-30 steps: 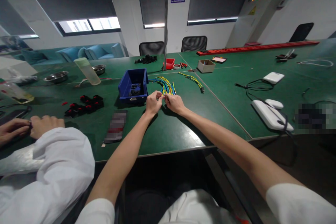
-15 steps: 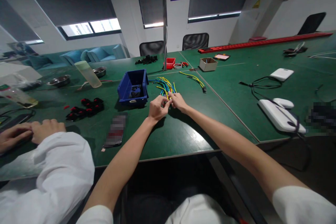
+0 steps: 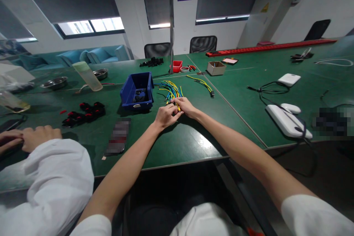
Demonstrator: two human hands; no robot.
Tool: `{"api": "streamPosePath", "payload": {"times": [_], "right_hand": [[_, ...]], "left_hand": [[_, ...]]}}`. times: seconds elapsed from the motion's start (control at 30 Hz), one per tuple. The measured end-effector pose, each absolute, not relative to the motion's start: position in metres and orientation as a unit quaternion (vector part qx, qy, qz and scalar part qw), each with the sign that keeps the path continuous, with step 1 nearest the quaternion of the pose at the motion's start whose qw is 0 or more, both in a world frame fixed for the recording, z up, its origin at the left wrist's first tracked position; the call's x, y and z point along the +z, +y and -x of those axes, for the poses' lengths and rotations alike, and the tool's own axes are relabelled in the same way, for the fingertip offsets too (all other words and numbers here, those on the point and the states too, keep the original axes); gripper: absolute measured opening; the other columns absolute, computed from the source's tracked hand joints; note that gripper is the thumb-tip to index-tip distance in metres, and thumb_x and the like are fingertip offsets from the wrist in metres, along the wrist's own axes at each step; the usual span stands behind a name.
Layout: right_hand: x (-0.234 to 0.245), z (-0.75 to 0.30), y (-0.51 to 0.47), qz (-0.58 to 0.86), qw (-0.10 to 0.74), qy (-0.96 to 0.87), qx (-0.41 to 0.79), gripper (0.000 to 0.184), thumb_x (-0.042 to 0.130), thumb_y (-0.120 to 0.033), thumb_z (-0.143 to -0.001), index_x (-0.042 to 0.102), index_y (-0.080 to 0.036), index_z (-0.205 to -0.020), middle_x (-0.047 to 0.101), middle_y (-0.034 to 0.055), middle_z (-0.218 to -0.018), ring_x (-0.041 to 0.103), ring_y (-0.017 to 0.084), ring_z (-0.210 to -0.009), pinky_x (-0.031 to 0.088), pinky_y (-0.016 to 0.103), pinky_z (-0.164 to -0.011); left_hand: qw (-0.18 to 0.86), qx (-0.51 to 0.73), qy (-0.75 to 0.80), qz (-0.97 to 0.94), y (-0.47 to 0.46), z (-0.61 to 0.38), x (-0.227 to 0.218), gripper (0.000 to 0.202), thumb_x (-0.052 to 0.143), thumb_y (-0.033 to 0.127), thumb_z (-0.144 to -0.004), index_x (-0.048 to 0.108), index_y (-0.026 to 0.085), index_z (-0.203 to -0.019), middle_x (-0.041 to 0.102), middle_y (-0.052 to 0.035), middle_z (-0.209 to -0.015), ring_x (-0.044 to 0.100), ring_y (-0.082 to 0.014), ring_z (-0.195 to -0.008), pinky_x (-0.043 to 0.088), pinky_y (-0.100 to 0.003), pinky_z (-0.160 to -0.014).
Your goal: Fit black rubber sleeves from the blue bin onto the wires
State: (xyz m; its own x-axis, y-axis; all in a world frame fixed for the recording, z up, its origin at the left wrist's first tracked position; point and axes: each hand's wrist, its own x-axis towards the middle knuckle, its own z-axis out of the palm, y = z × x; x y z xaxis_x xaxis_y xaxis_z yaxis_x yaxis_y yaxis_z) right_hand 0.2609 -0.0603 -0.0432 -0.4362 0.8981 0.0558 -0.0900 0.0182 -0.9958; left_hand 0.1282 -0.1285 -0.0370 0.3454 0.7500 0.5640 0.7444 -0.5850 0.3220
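Observation:
A loose bundle of yellow, blue and green wires (image 3: 172, 87) lies on the green table just beyond my hands. My left hand (image 3: 165, 115) is closed, its thumb and fingers pinching at the near ends of the wires. My right hand (image 3: 186, 107) meets it from the right, fingers also closed on the wires there. A bit of yellow shows between the two hands; the fingers hide most of what they grip. To the right lies a separate set of yellow and black wires (image 3: 201, 82) with a black connector (image 3: 212, 94) at its end.
A blue bin (image 3: 126, 96) with dark parts stands left of the wires. Black-and-red parts (image 3: 84, 114) lie farther left, near a co-worker's hands (image 3: 41, 136). A small cardboard box (image 3: 216, 69) and red tray (image 3: 177, 67) sit behind; a white device (image 3: 287, 121) lies right.
The whole view has shifted slightly. My hands stay together at the wire ends, with the fingers a little rearranged and more yellow showing between them.

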Motion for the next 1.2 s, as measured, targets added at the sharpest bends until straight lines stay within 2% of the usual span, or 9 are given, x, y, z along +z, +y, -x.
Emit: {"api": "streamPosePath", "payload": {"times": [0.1,0.27,0.47,0.6,0.73,0.87,0.93,1.07,1.2], "right_hand": [[-0.040,-0.262,-0.057,0.359,0.430,-0.579,0.592,0.030,0.056,-0.047,-0.081,0.061,-0.017,-0.086,0.049,-0.0059,-0.045,0.037,0.007,-0.034,0.026,0.020,-0.033],[-0.038,-0.262,-0.054,0.370,0.520,-0.550,0.538,0.033,0.055,-0.051,-0.081,0.056,-0.018,-0.087,0.043,-0.0083,-0.040,0.036,0.008,-0.029,0.025,0.020,-0.030],[-0.043,-0.261,-0.050,0.372,0.548,-0.526,0.534,0.031,0.053,-0.049,-0.083,0.052,-0.019,-0.086,0.051,-0.0060,-0.045,0.038,0.008,-0.030,0.028,0.019,-0.032],[-0.051,-0.268,-0.040,0.419,0.543,-0.543,0.484,0.027,0.048,-0.045,-0.086,0.053,-0.018,-0.085,0.048,-0.0058,-0.043,0.038,0.009,-0.031,0.027,0.021,-0.033],[-0.058,-0.274,-0.034,0.473,0.497,-0.617,0.386,0.028,0.045,-0.042,-0.088,0.058,-0.017,-0.084,0.051,-0.0036,-0.047,0.045,0.010,-0.040,0.033,0.021,-0.042],[-0.058,-0.273,-0.036,0.489,0.462,-0.676,0.300,0.031,0.042,-0.039,-0.089,0.061,-0.016,-0.081,0.055,-0.0007,-0.054,0.050,0.012,-0.051,0.035,0.022,-0.051],[-0.057,-0.272,-0.039,0.491,0.447,-0.693,0.279,0.031,0.042,-0.039,-0.089,0.061,-0.016,-0.081,0.056,0.0002,-0.057,0.050,0.013,-0.054,0.035,0.023,-0.054],[-0.056,-0.272,-0.041,0.488,0.436,-0.712,0.253,0.031,0.041,-0.038,-0.090,0.060,-0.016,-0.078,0.056,0.0008,-0.058,0.050,0.013,-0.056,0.034,0.023,-0.056],[-0.058,-0.273,-0.039,0.488,0.435,-0.718,0.237,0.032,0.040,-0.038,-0.090,0.059,-0.016,-0.076,0.057,0.0013,-0.059,0.050,0.014,-0.058,0.033,0.024,-0.058]], "left_hand": [[-0.018,0.368,0.448,-0.815,-0.126,-0.124,-0.039,0.030,0.054,0.042,-0.085,0.056,0.019,-0.066,0.058,-0.0013,-0.065,0.054,-0.0114,-0.060,0.040,-0.024,-0.060],[-0.068,0.428,0.435,-0.790,-0.121,-0.116,-0.041,0.026,0.054,0.037,-0.087,0.057,0.017,-0.071,0.060,0.0004,-0.063,0.053,-0.0086,-0.053,0.037,-0.021,-0.055],[-0.058,0.477,0.452,-0.751,-0.117,-0.107,-0.043,0.025,0.059,0.040,-0.084,0.061,0.018,-0.073,0.063,0.0008,-0.064,0.053,-0.0080,-0.051,0.039,-0.020,-0.053],[-0.048,0.508,0.493,-0.705,-0.113,-0.097,-0.039,0.025,0.052,0.038,-0.088,0.066,0.018,-0.083,0.068,-0.0022,-0.071,0.060,-0.0108,-0.061,0.043,-0.021,-0.060],[-0.108,0.528,0.615,-0.576,-0.108,-0.079,-0.029,0.034,0.035,0.033,-0.095,0.064,0.016,-0.100,0.071,-0.0059,-0.082,0.065,-0.0151,-0.078,0.045,-0.025,-0.074],[-0.142,0.447,0.734,-0.492,-0.102,-0.062,-0.022,0.041,0.024,0.025,-0.095,0.055,0.017,-0.120,0.069,-0.0093,-0.103,0.063,-0.0184,-0.097,0.042,-0.029,-0.085],[-0.145,0.353,0.773,-0.506,-0.099,-0.058,-0.021,0.041,0.026,0.027,-0.093,0.059,0.016,-0.116,0.069,-0.0116,-0.101,0.063,-0.0227,-0.097,0.040,-0.034,-0.087],[-0.163,0.197,0.789,-0.559,-0.097,-0.054,-0.022,0.053,0.021,0.033,-0.092,0.069,0.011,-0.092,0.070,-0.0176,-0.090,0.063,-0.0295,-0.092,0.037,-0.041,-0.085],[-0.167,0.142,0.779,-0.587,-0.099,-0.052,-0.019,0.060,0.018,0.038,-0.092,0.071,0.010,-0.092,0.070,-0.0192,-0.089,0.064,-0.0295,-0.087,0.036,-0.042,-0.083]]}}
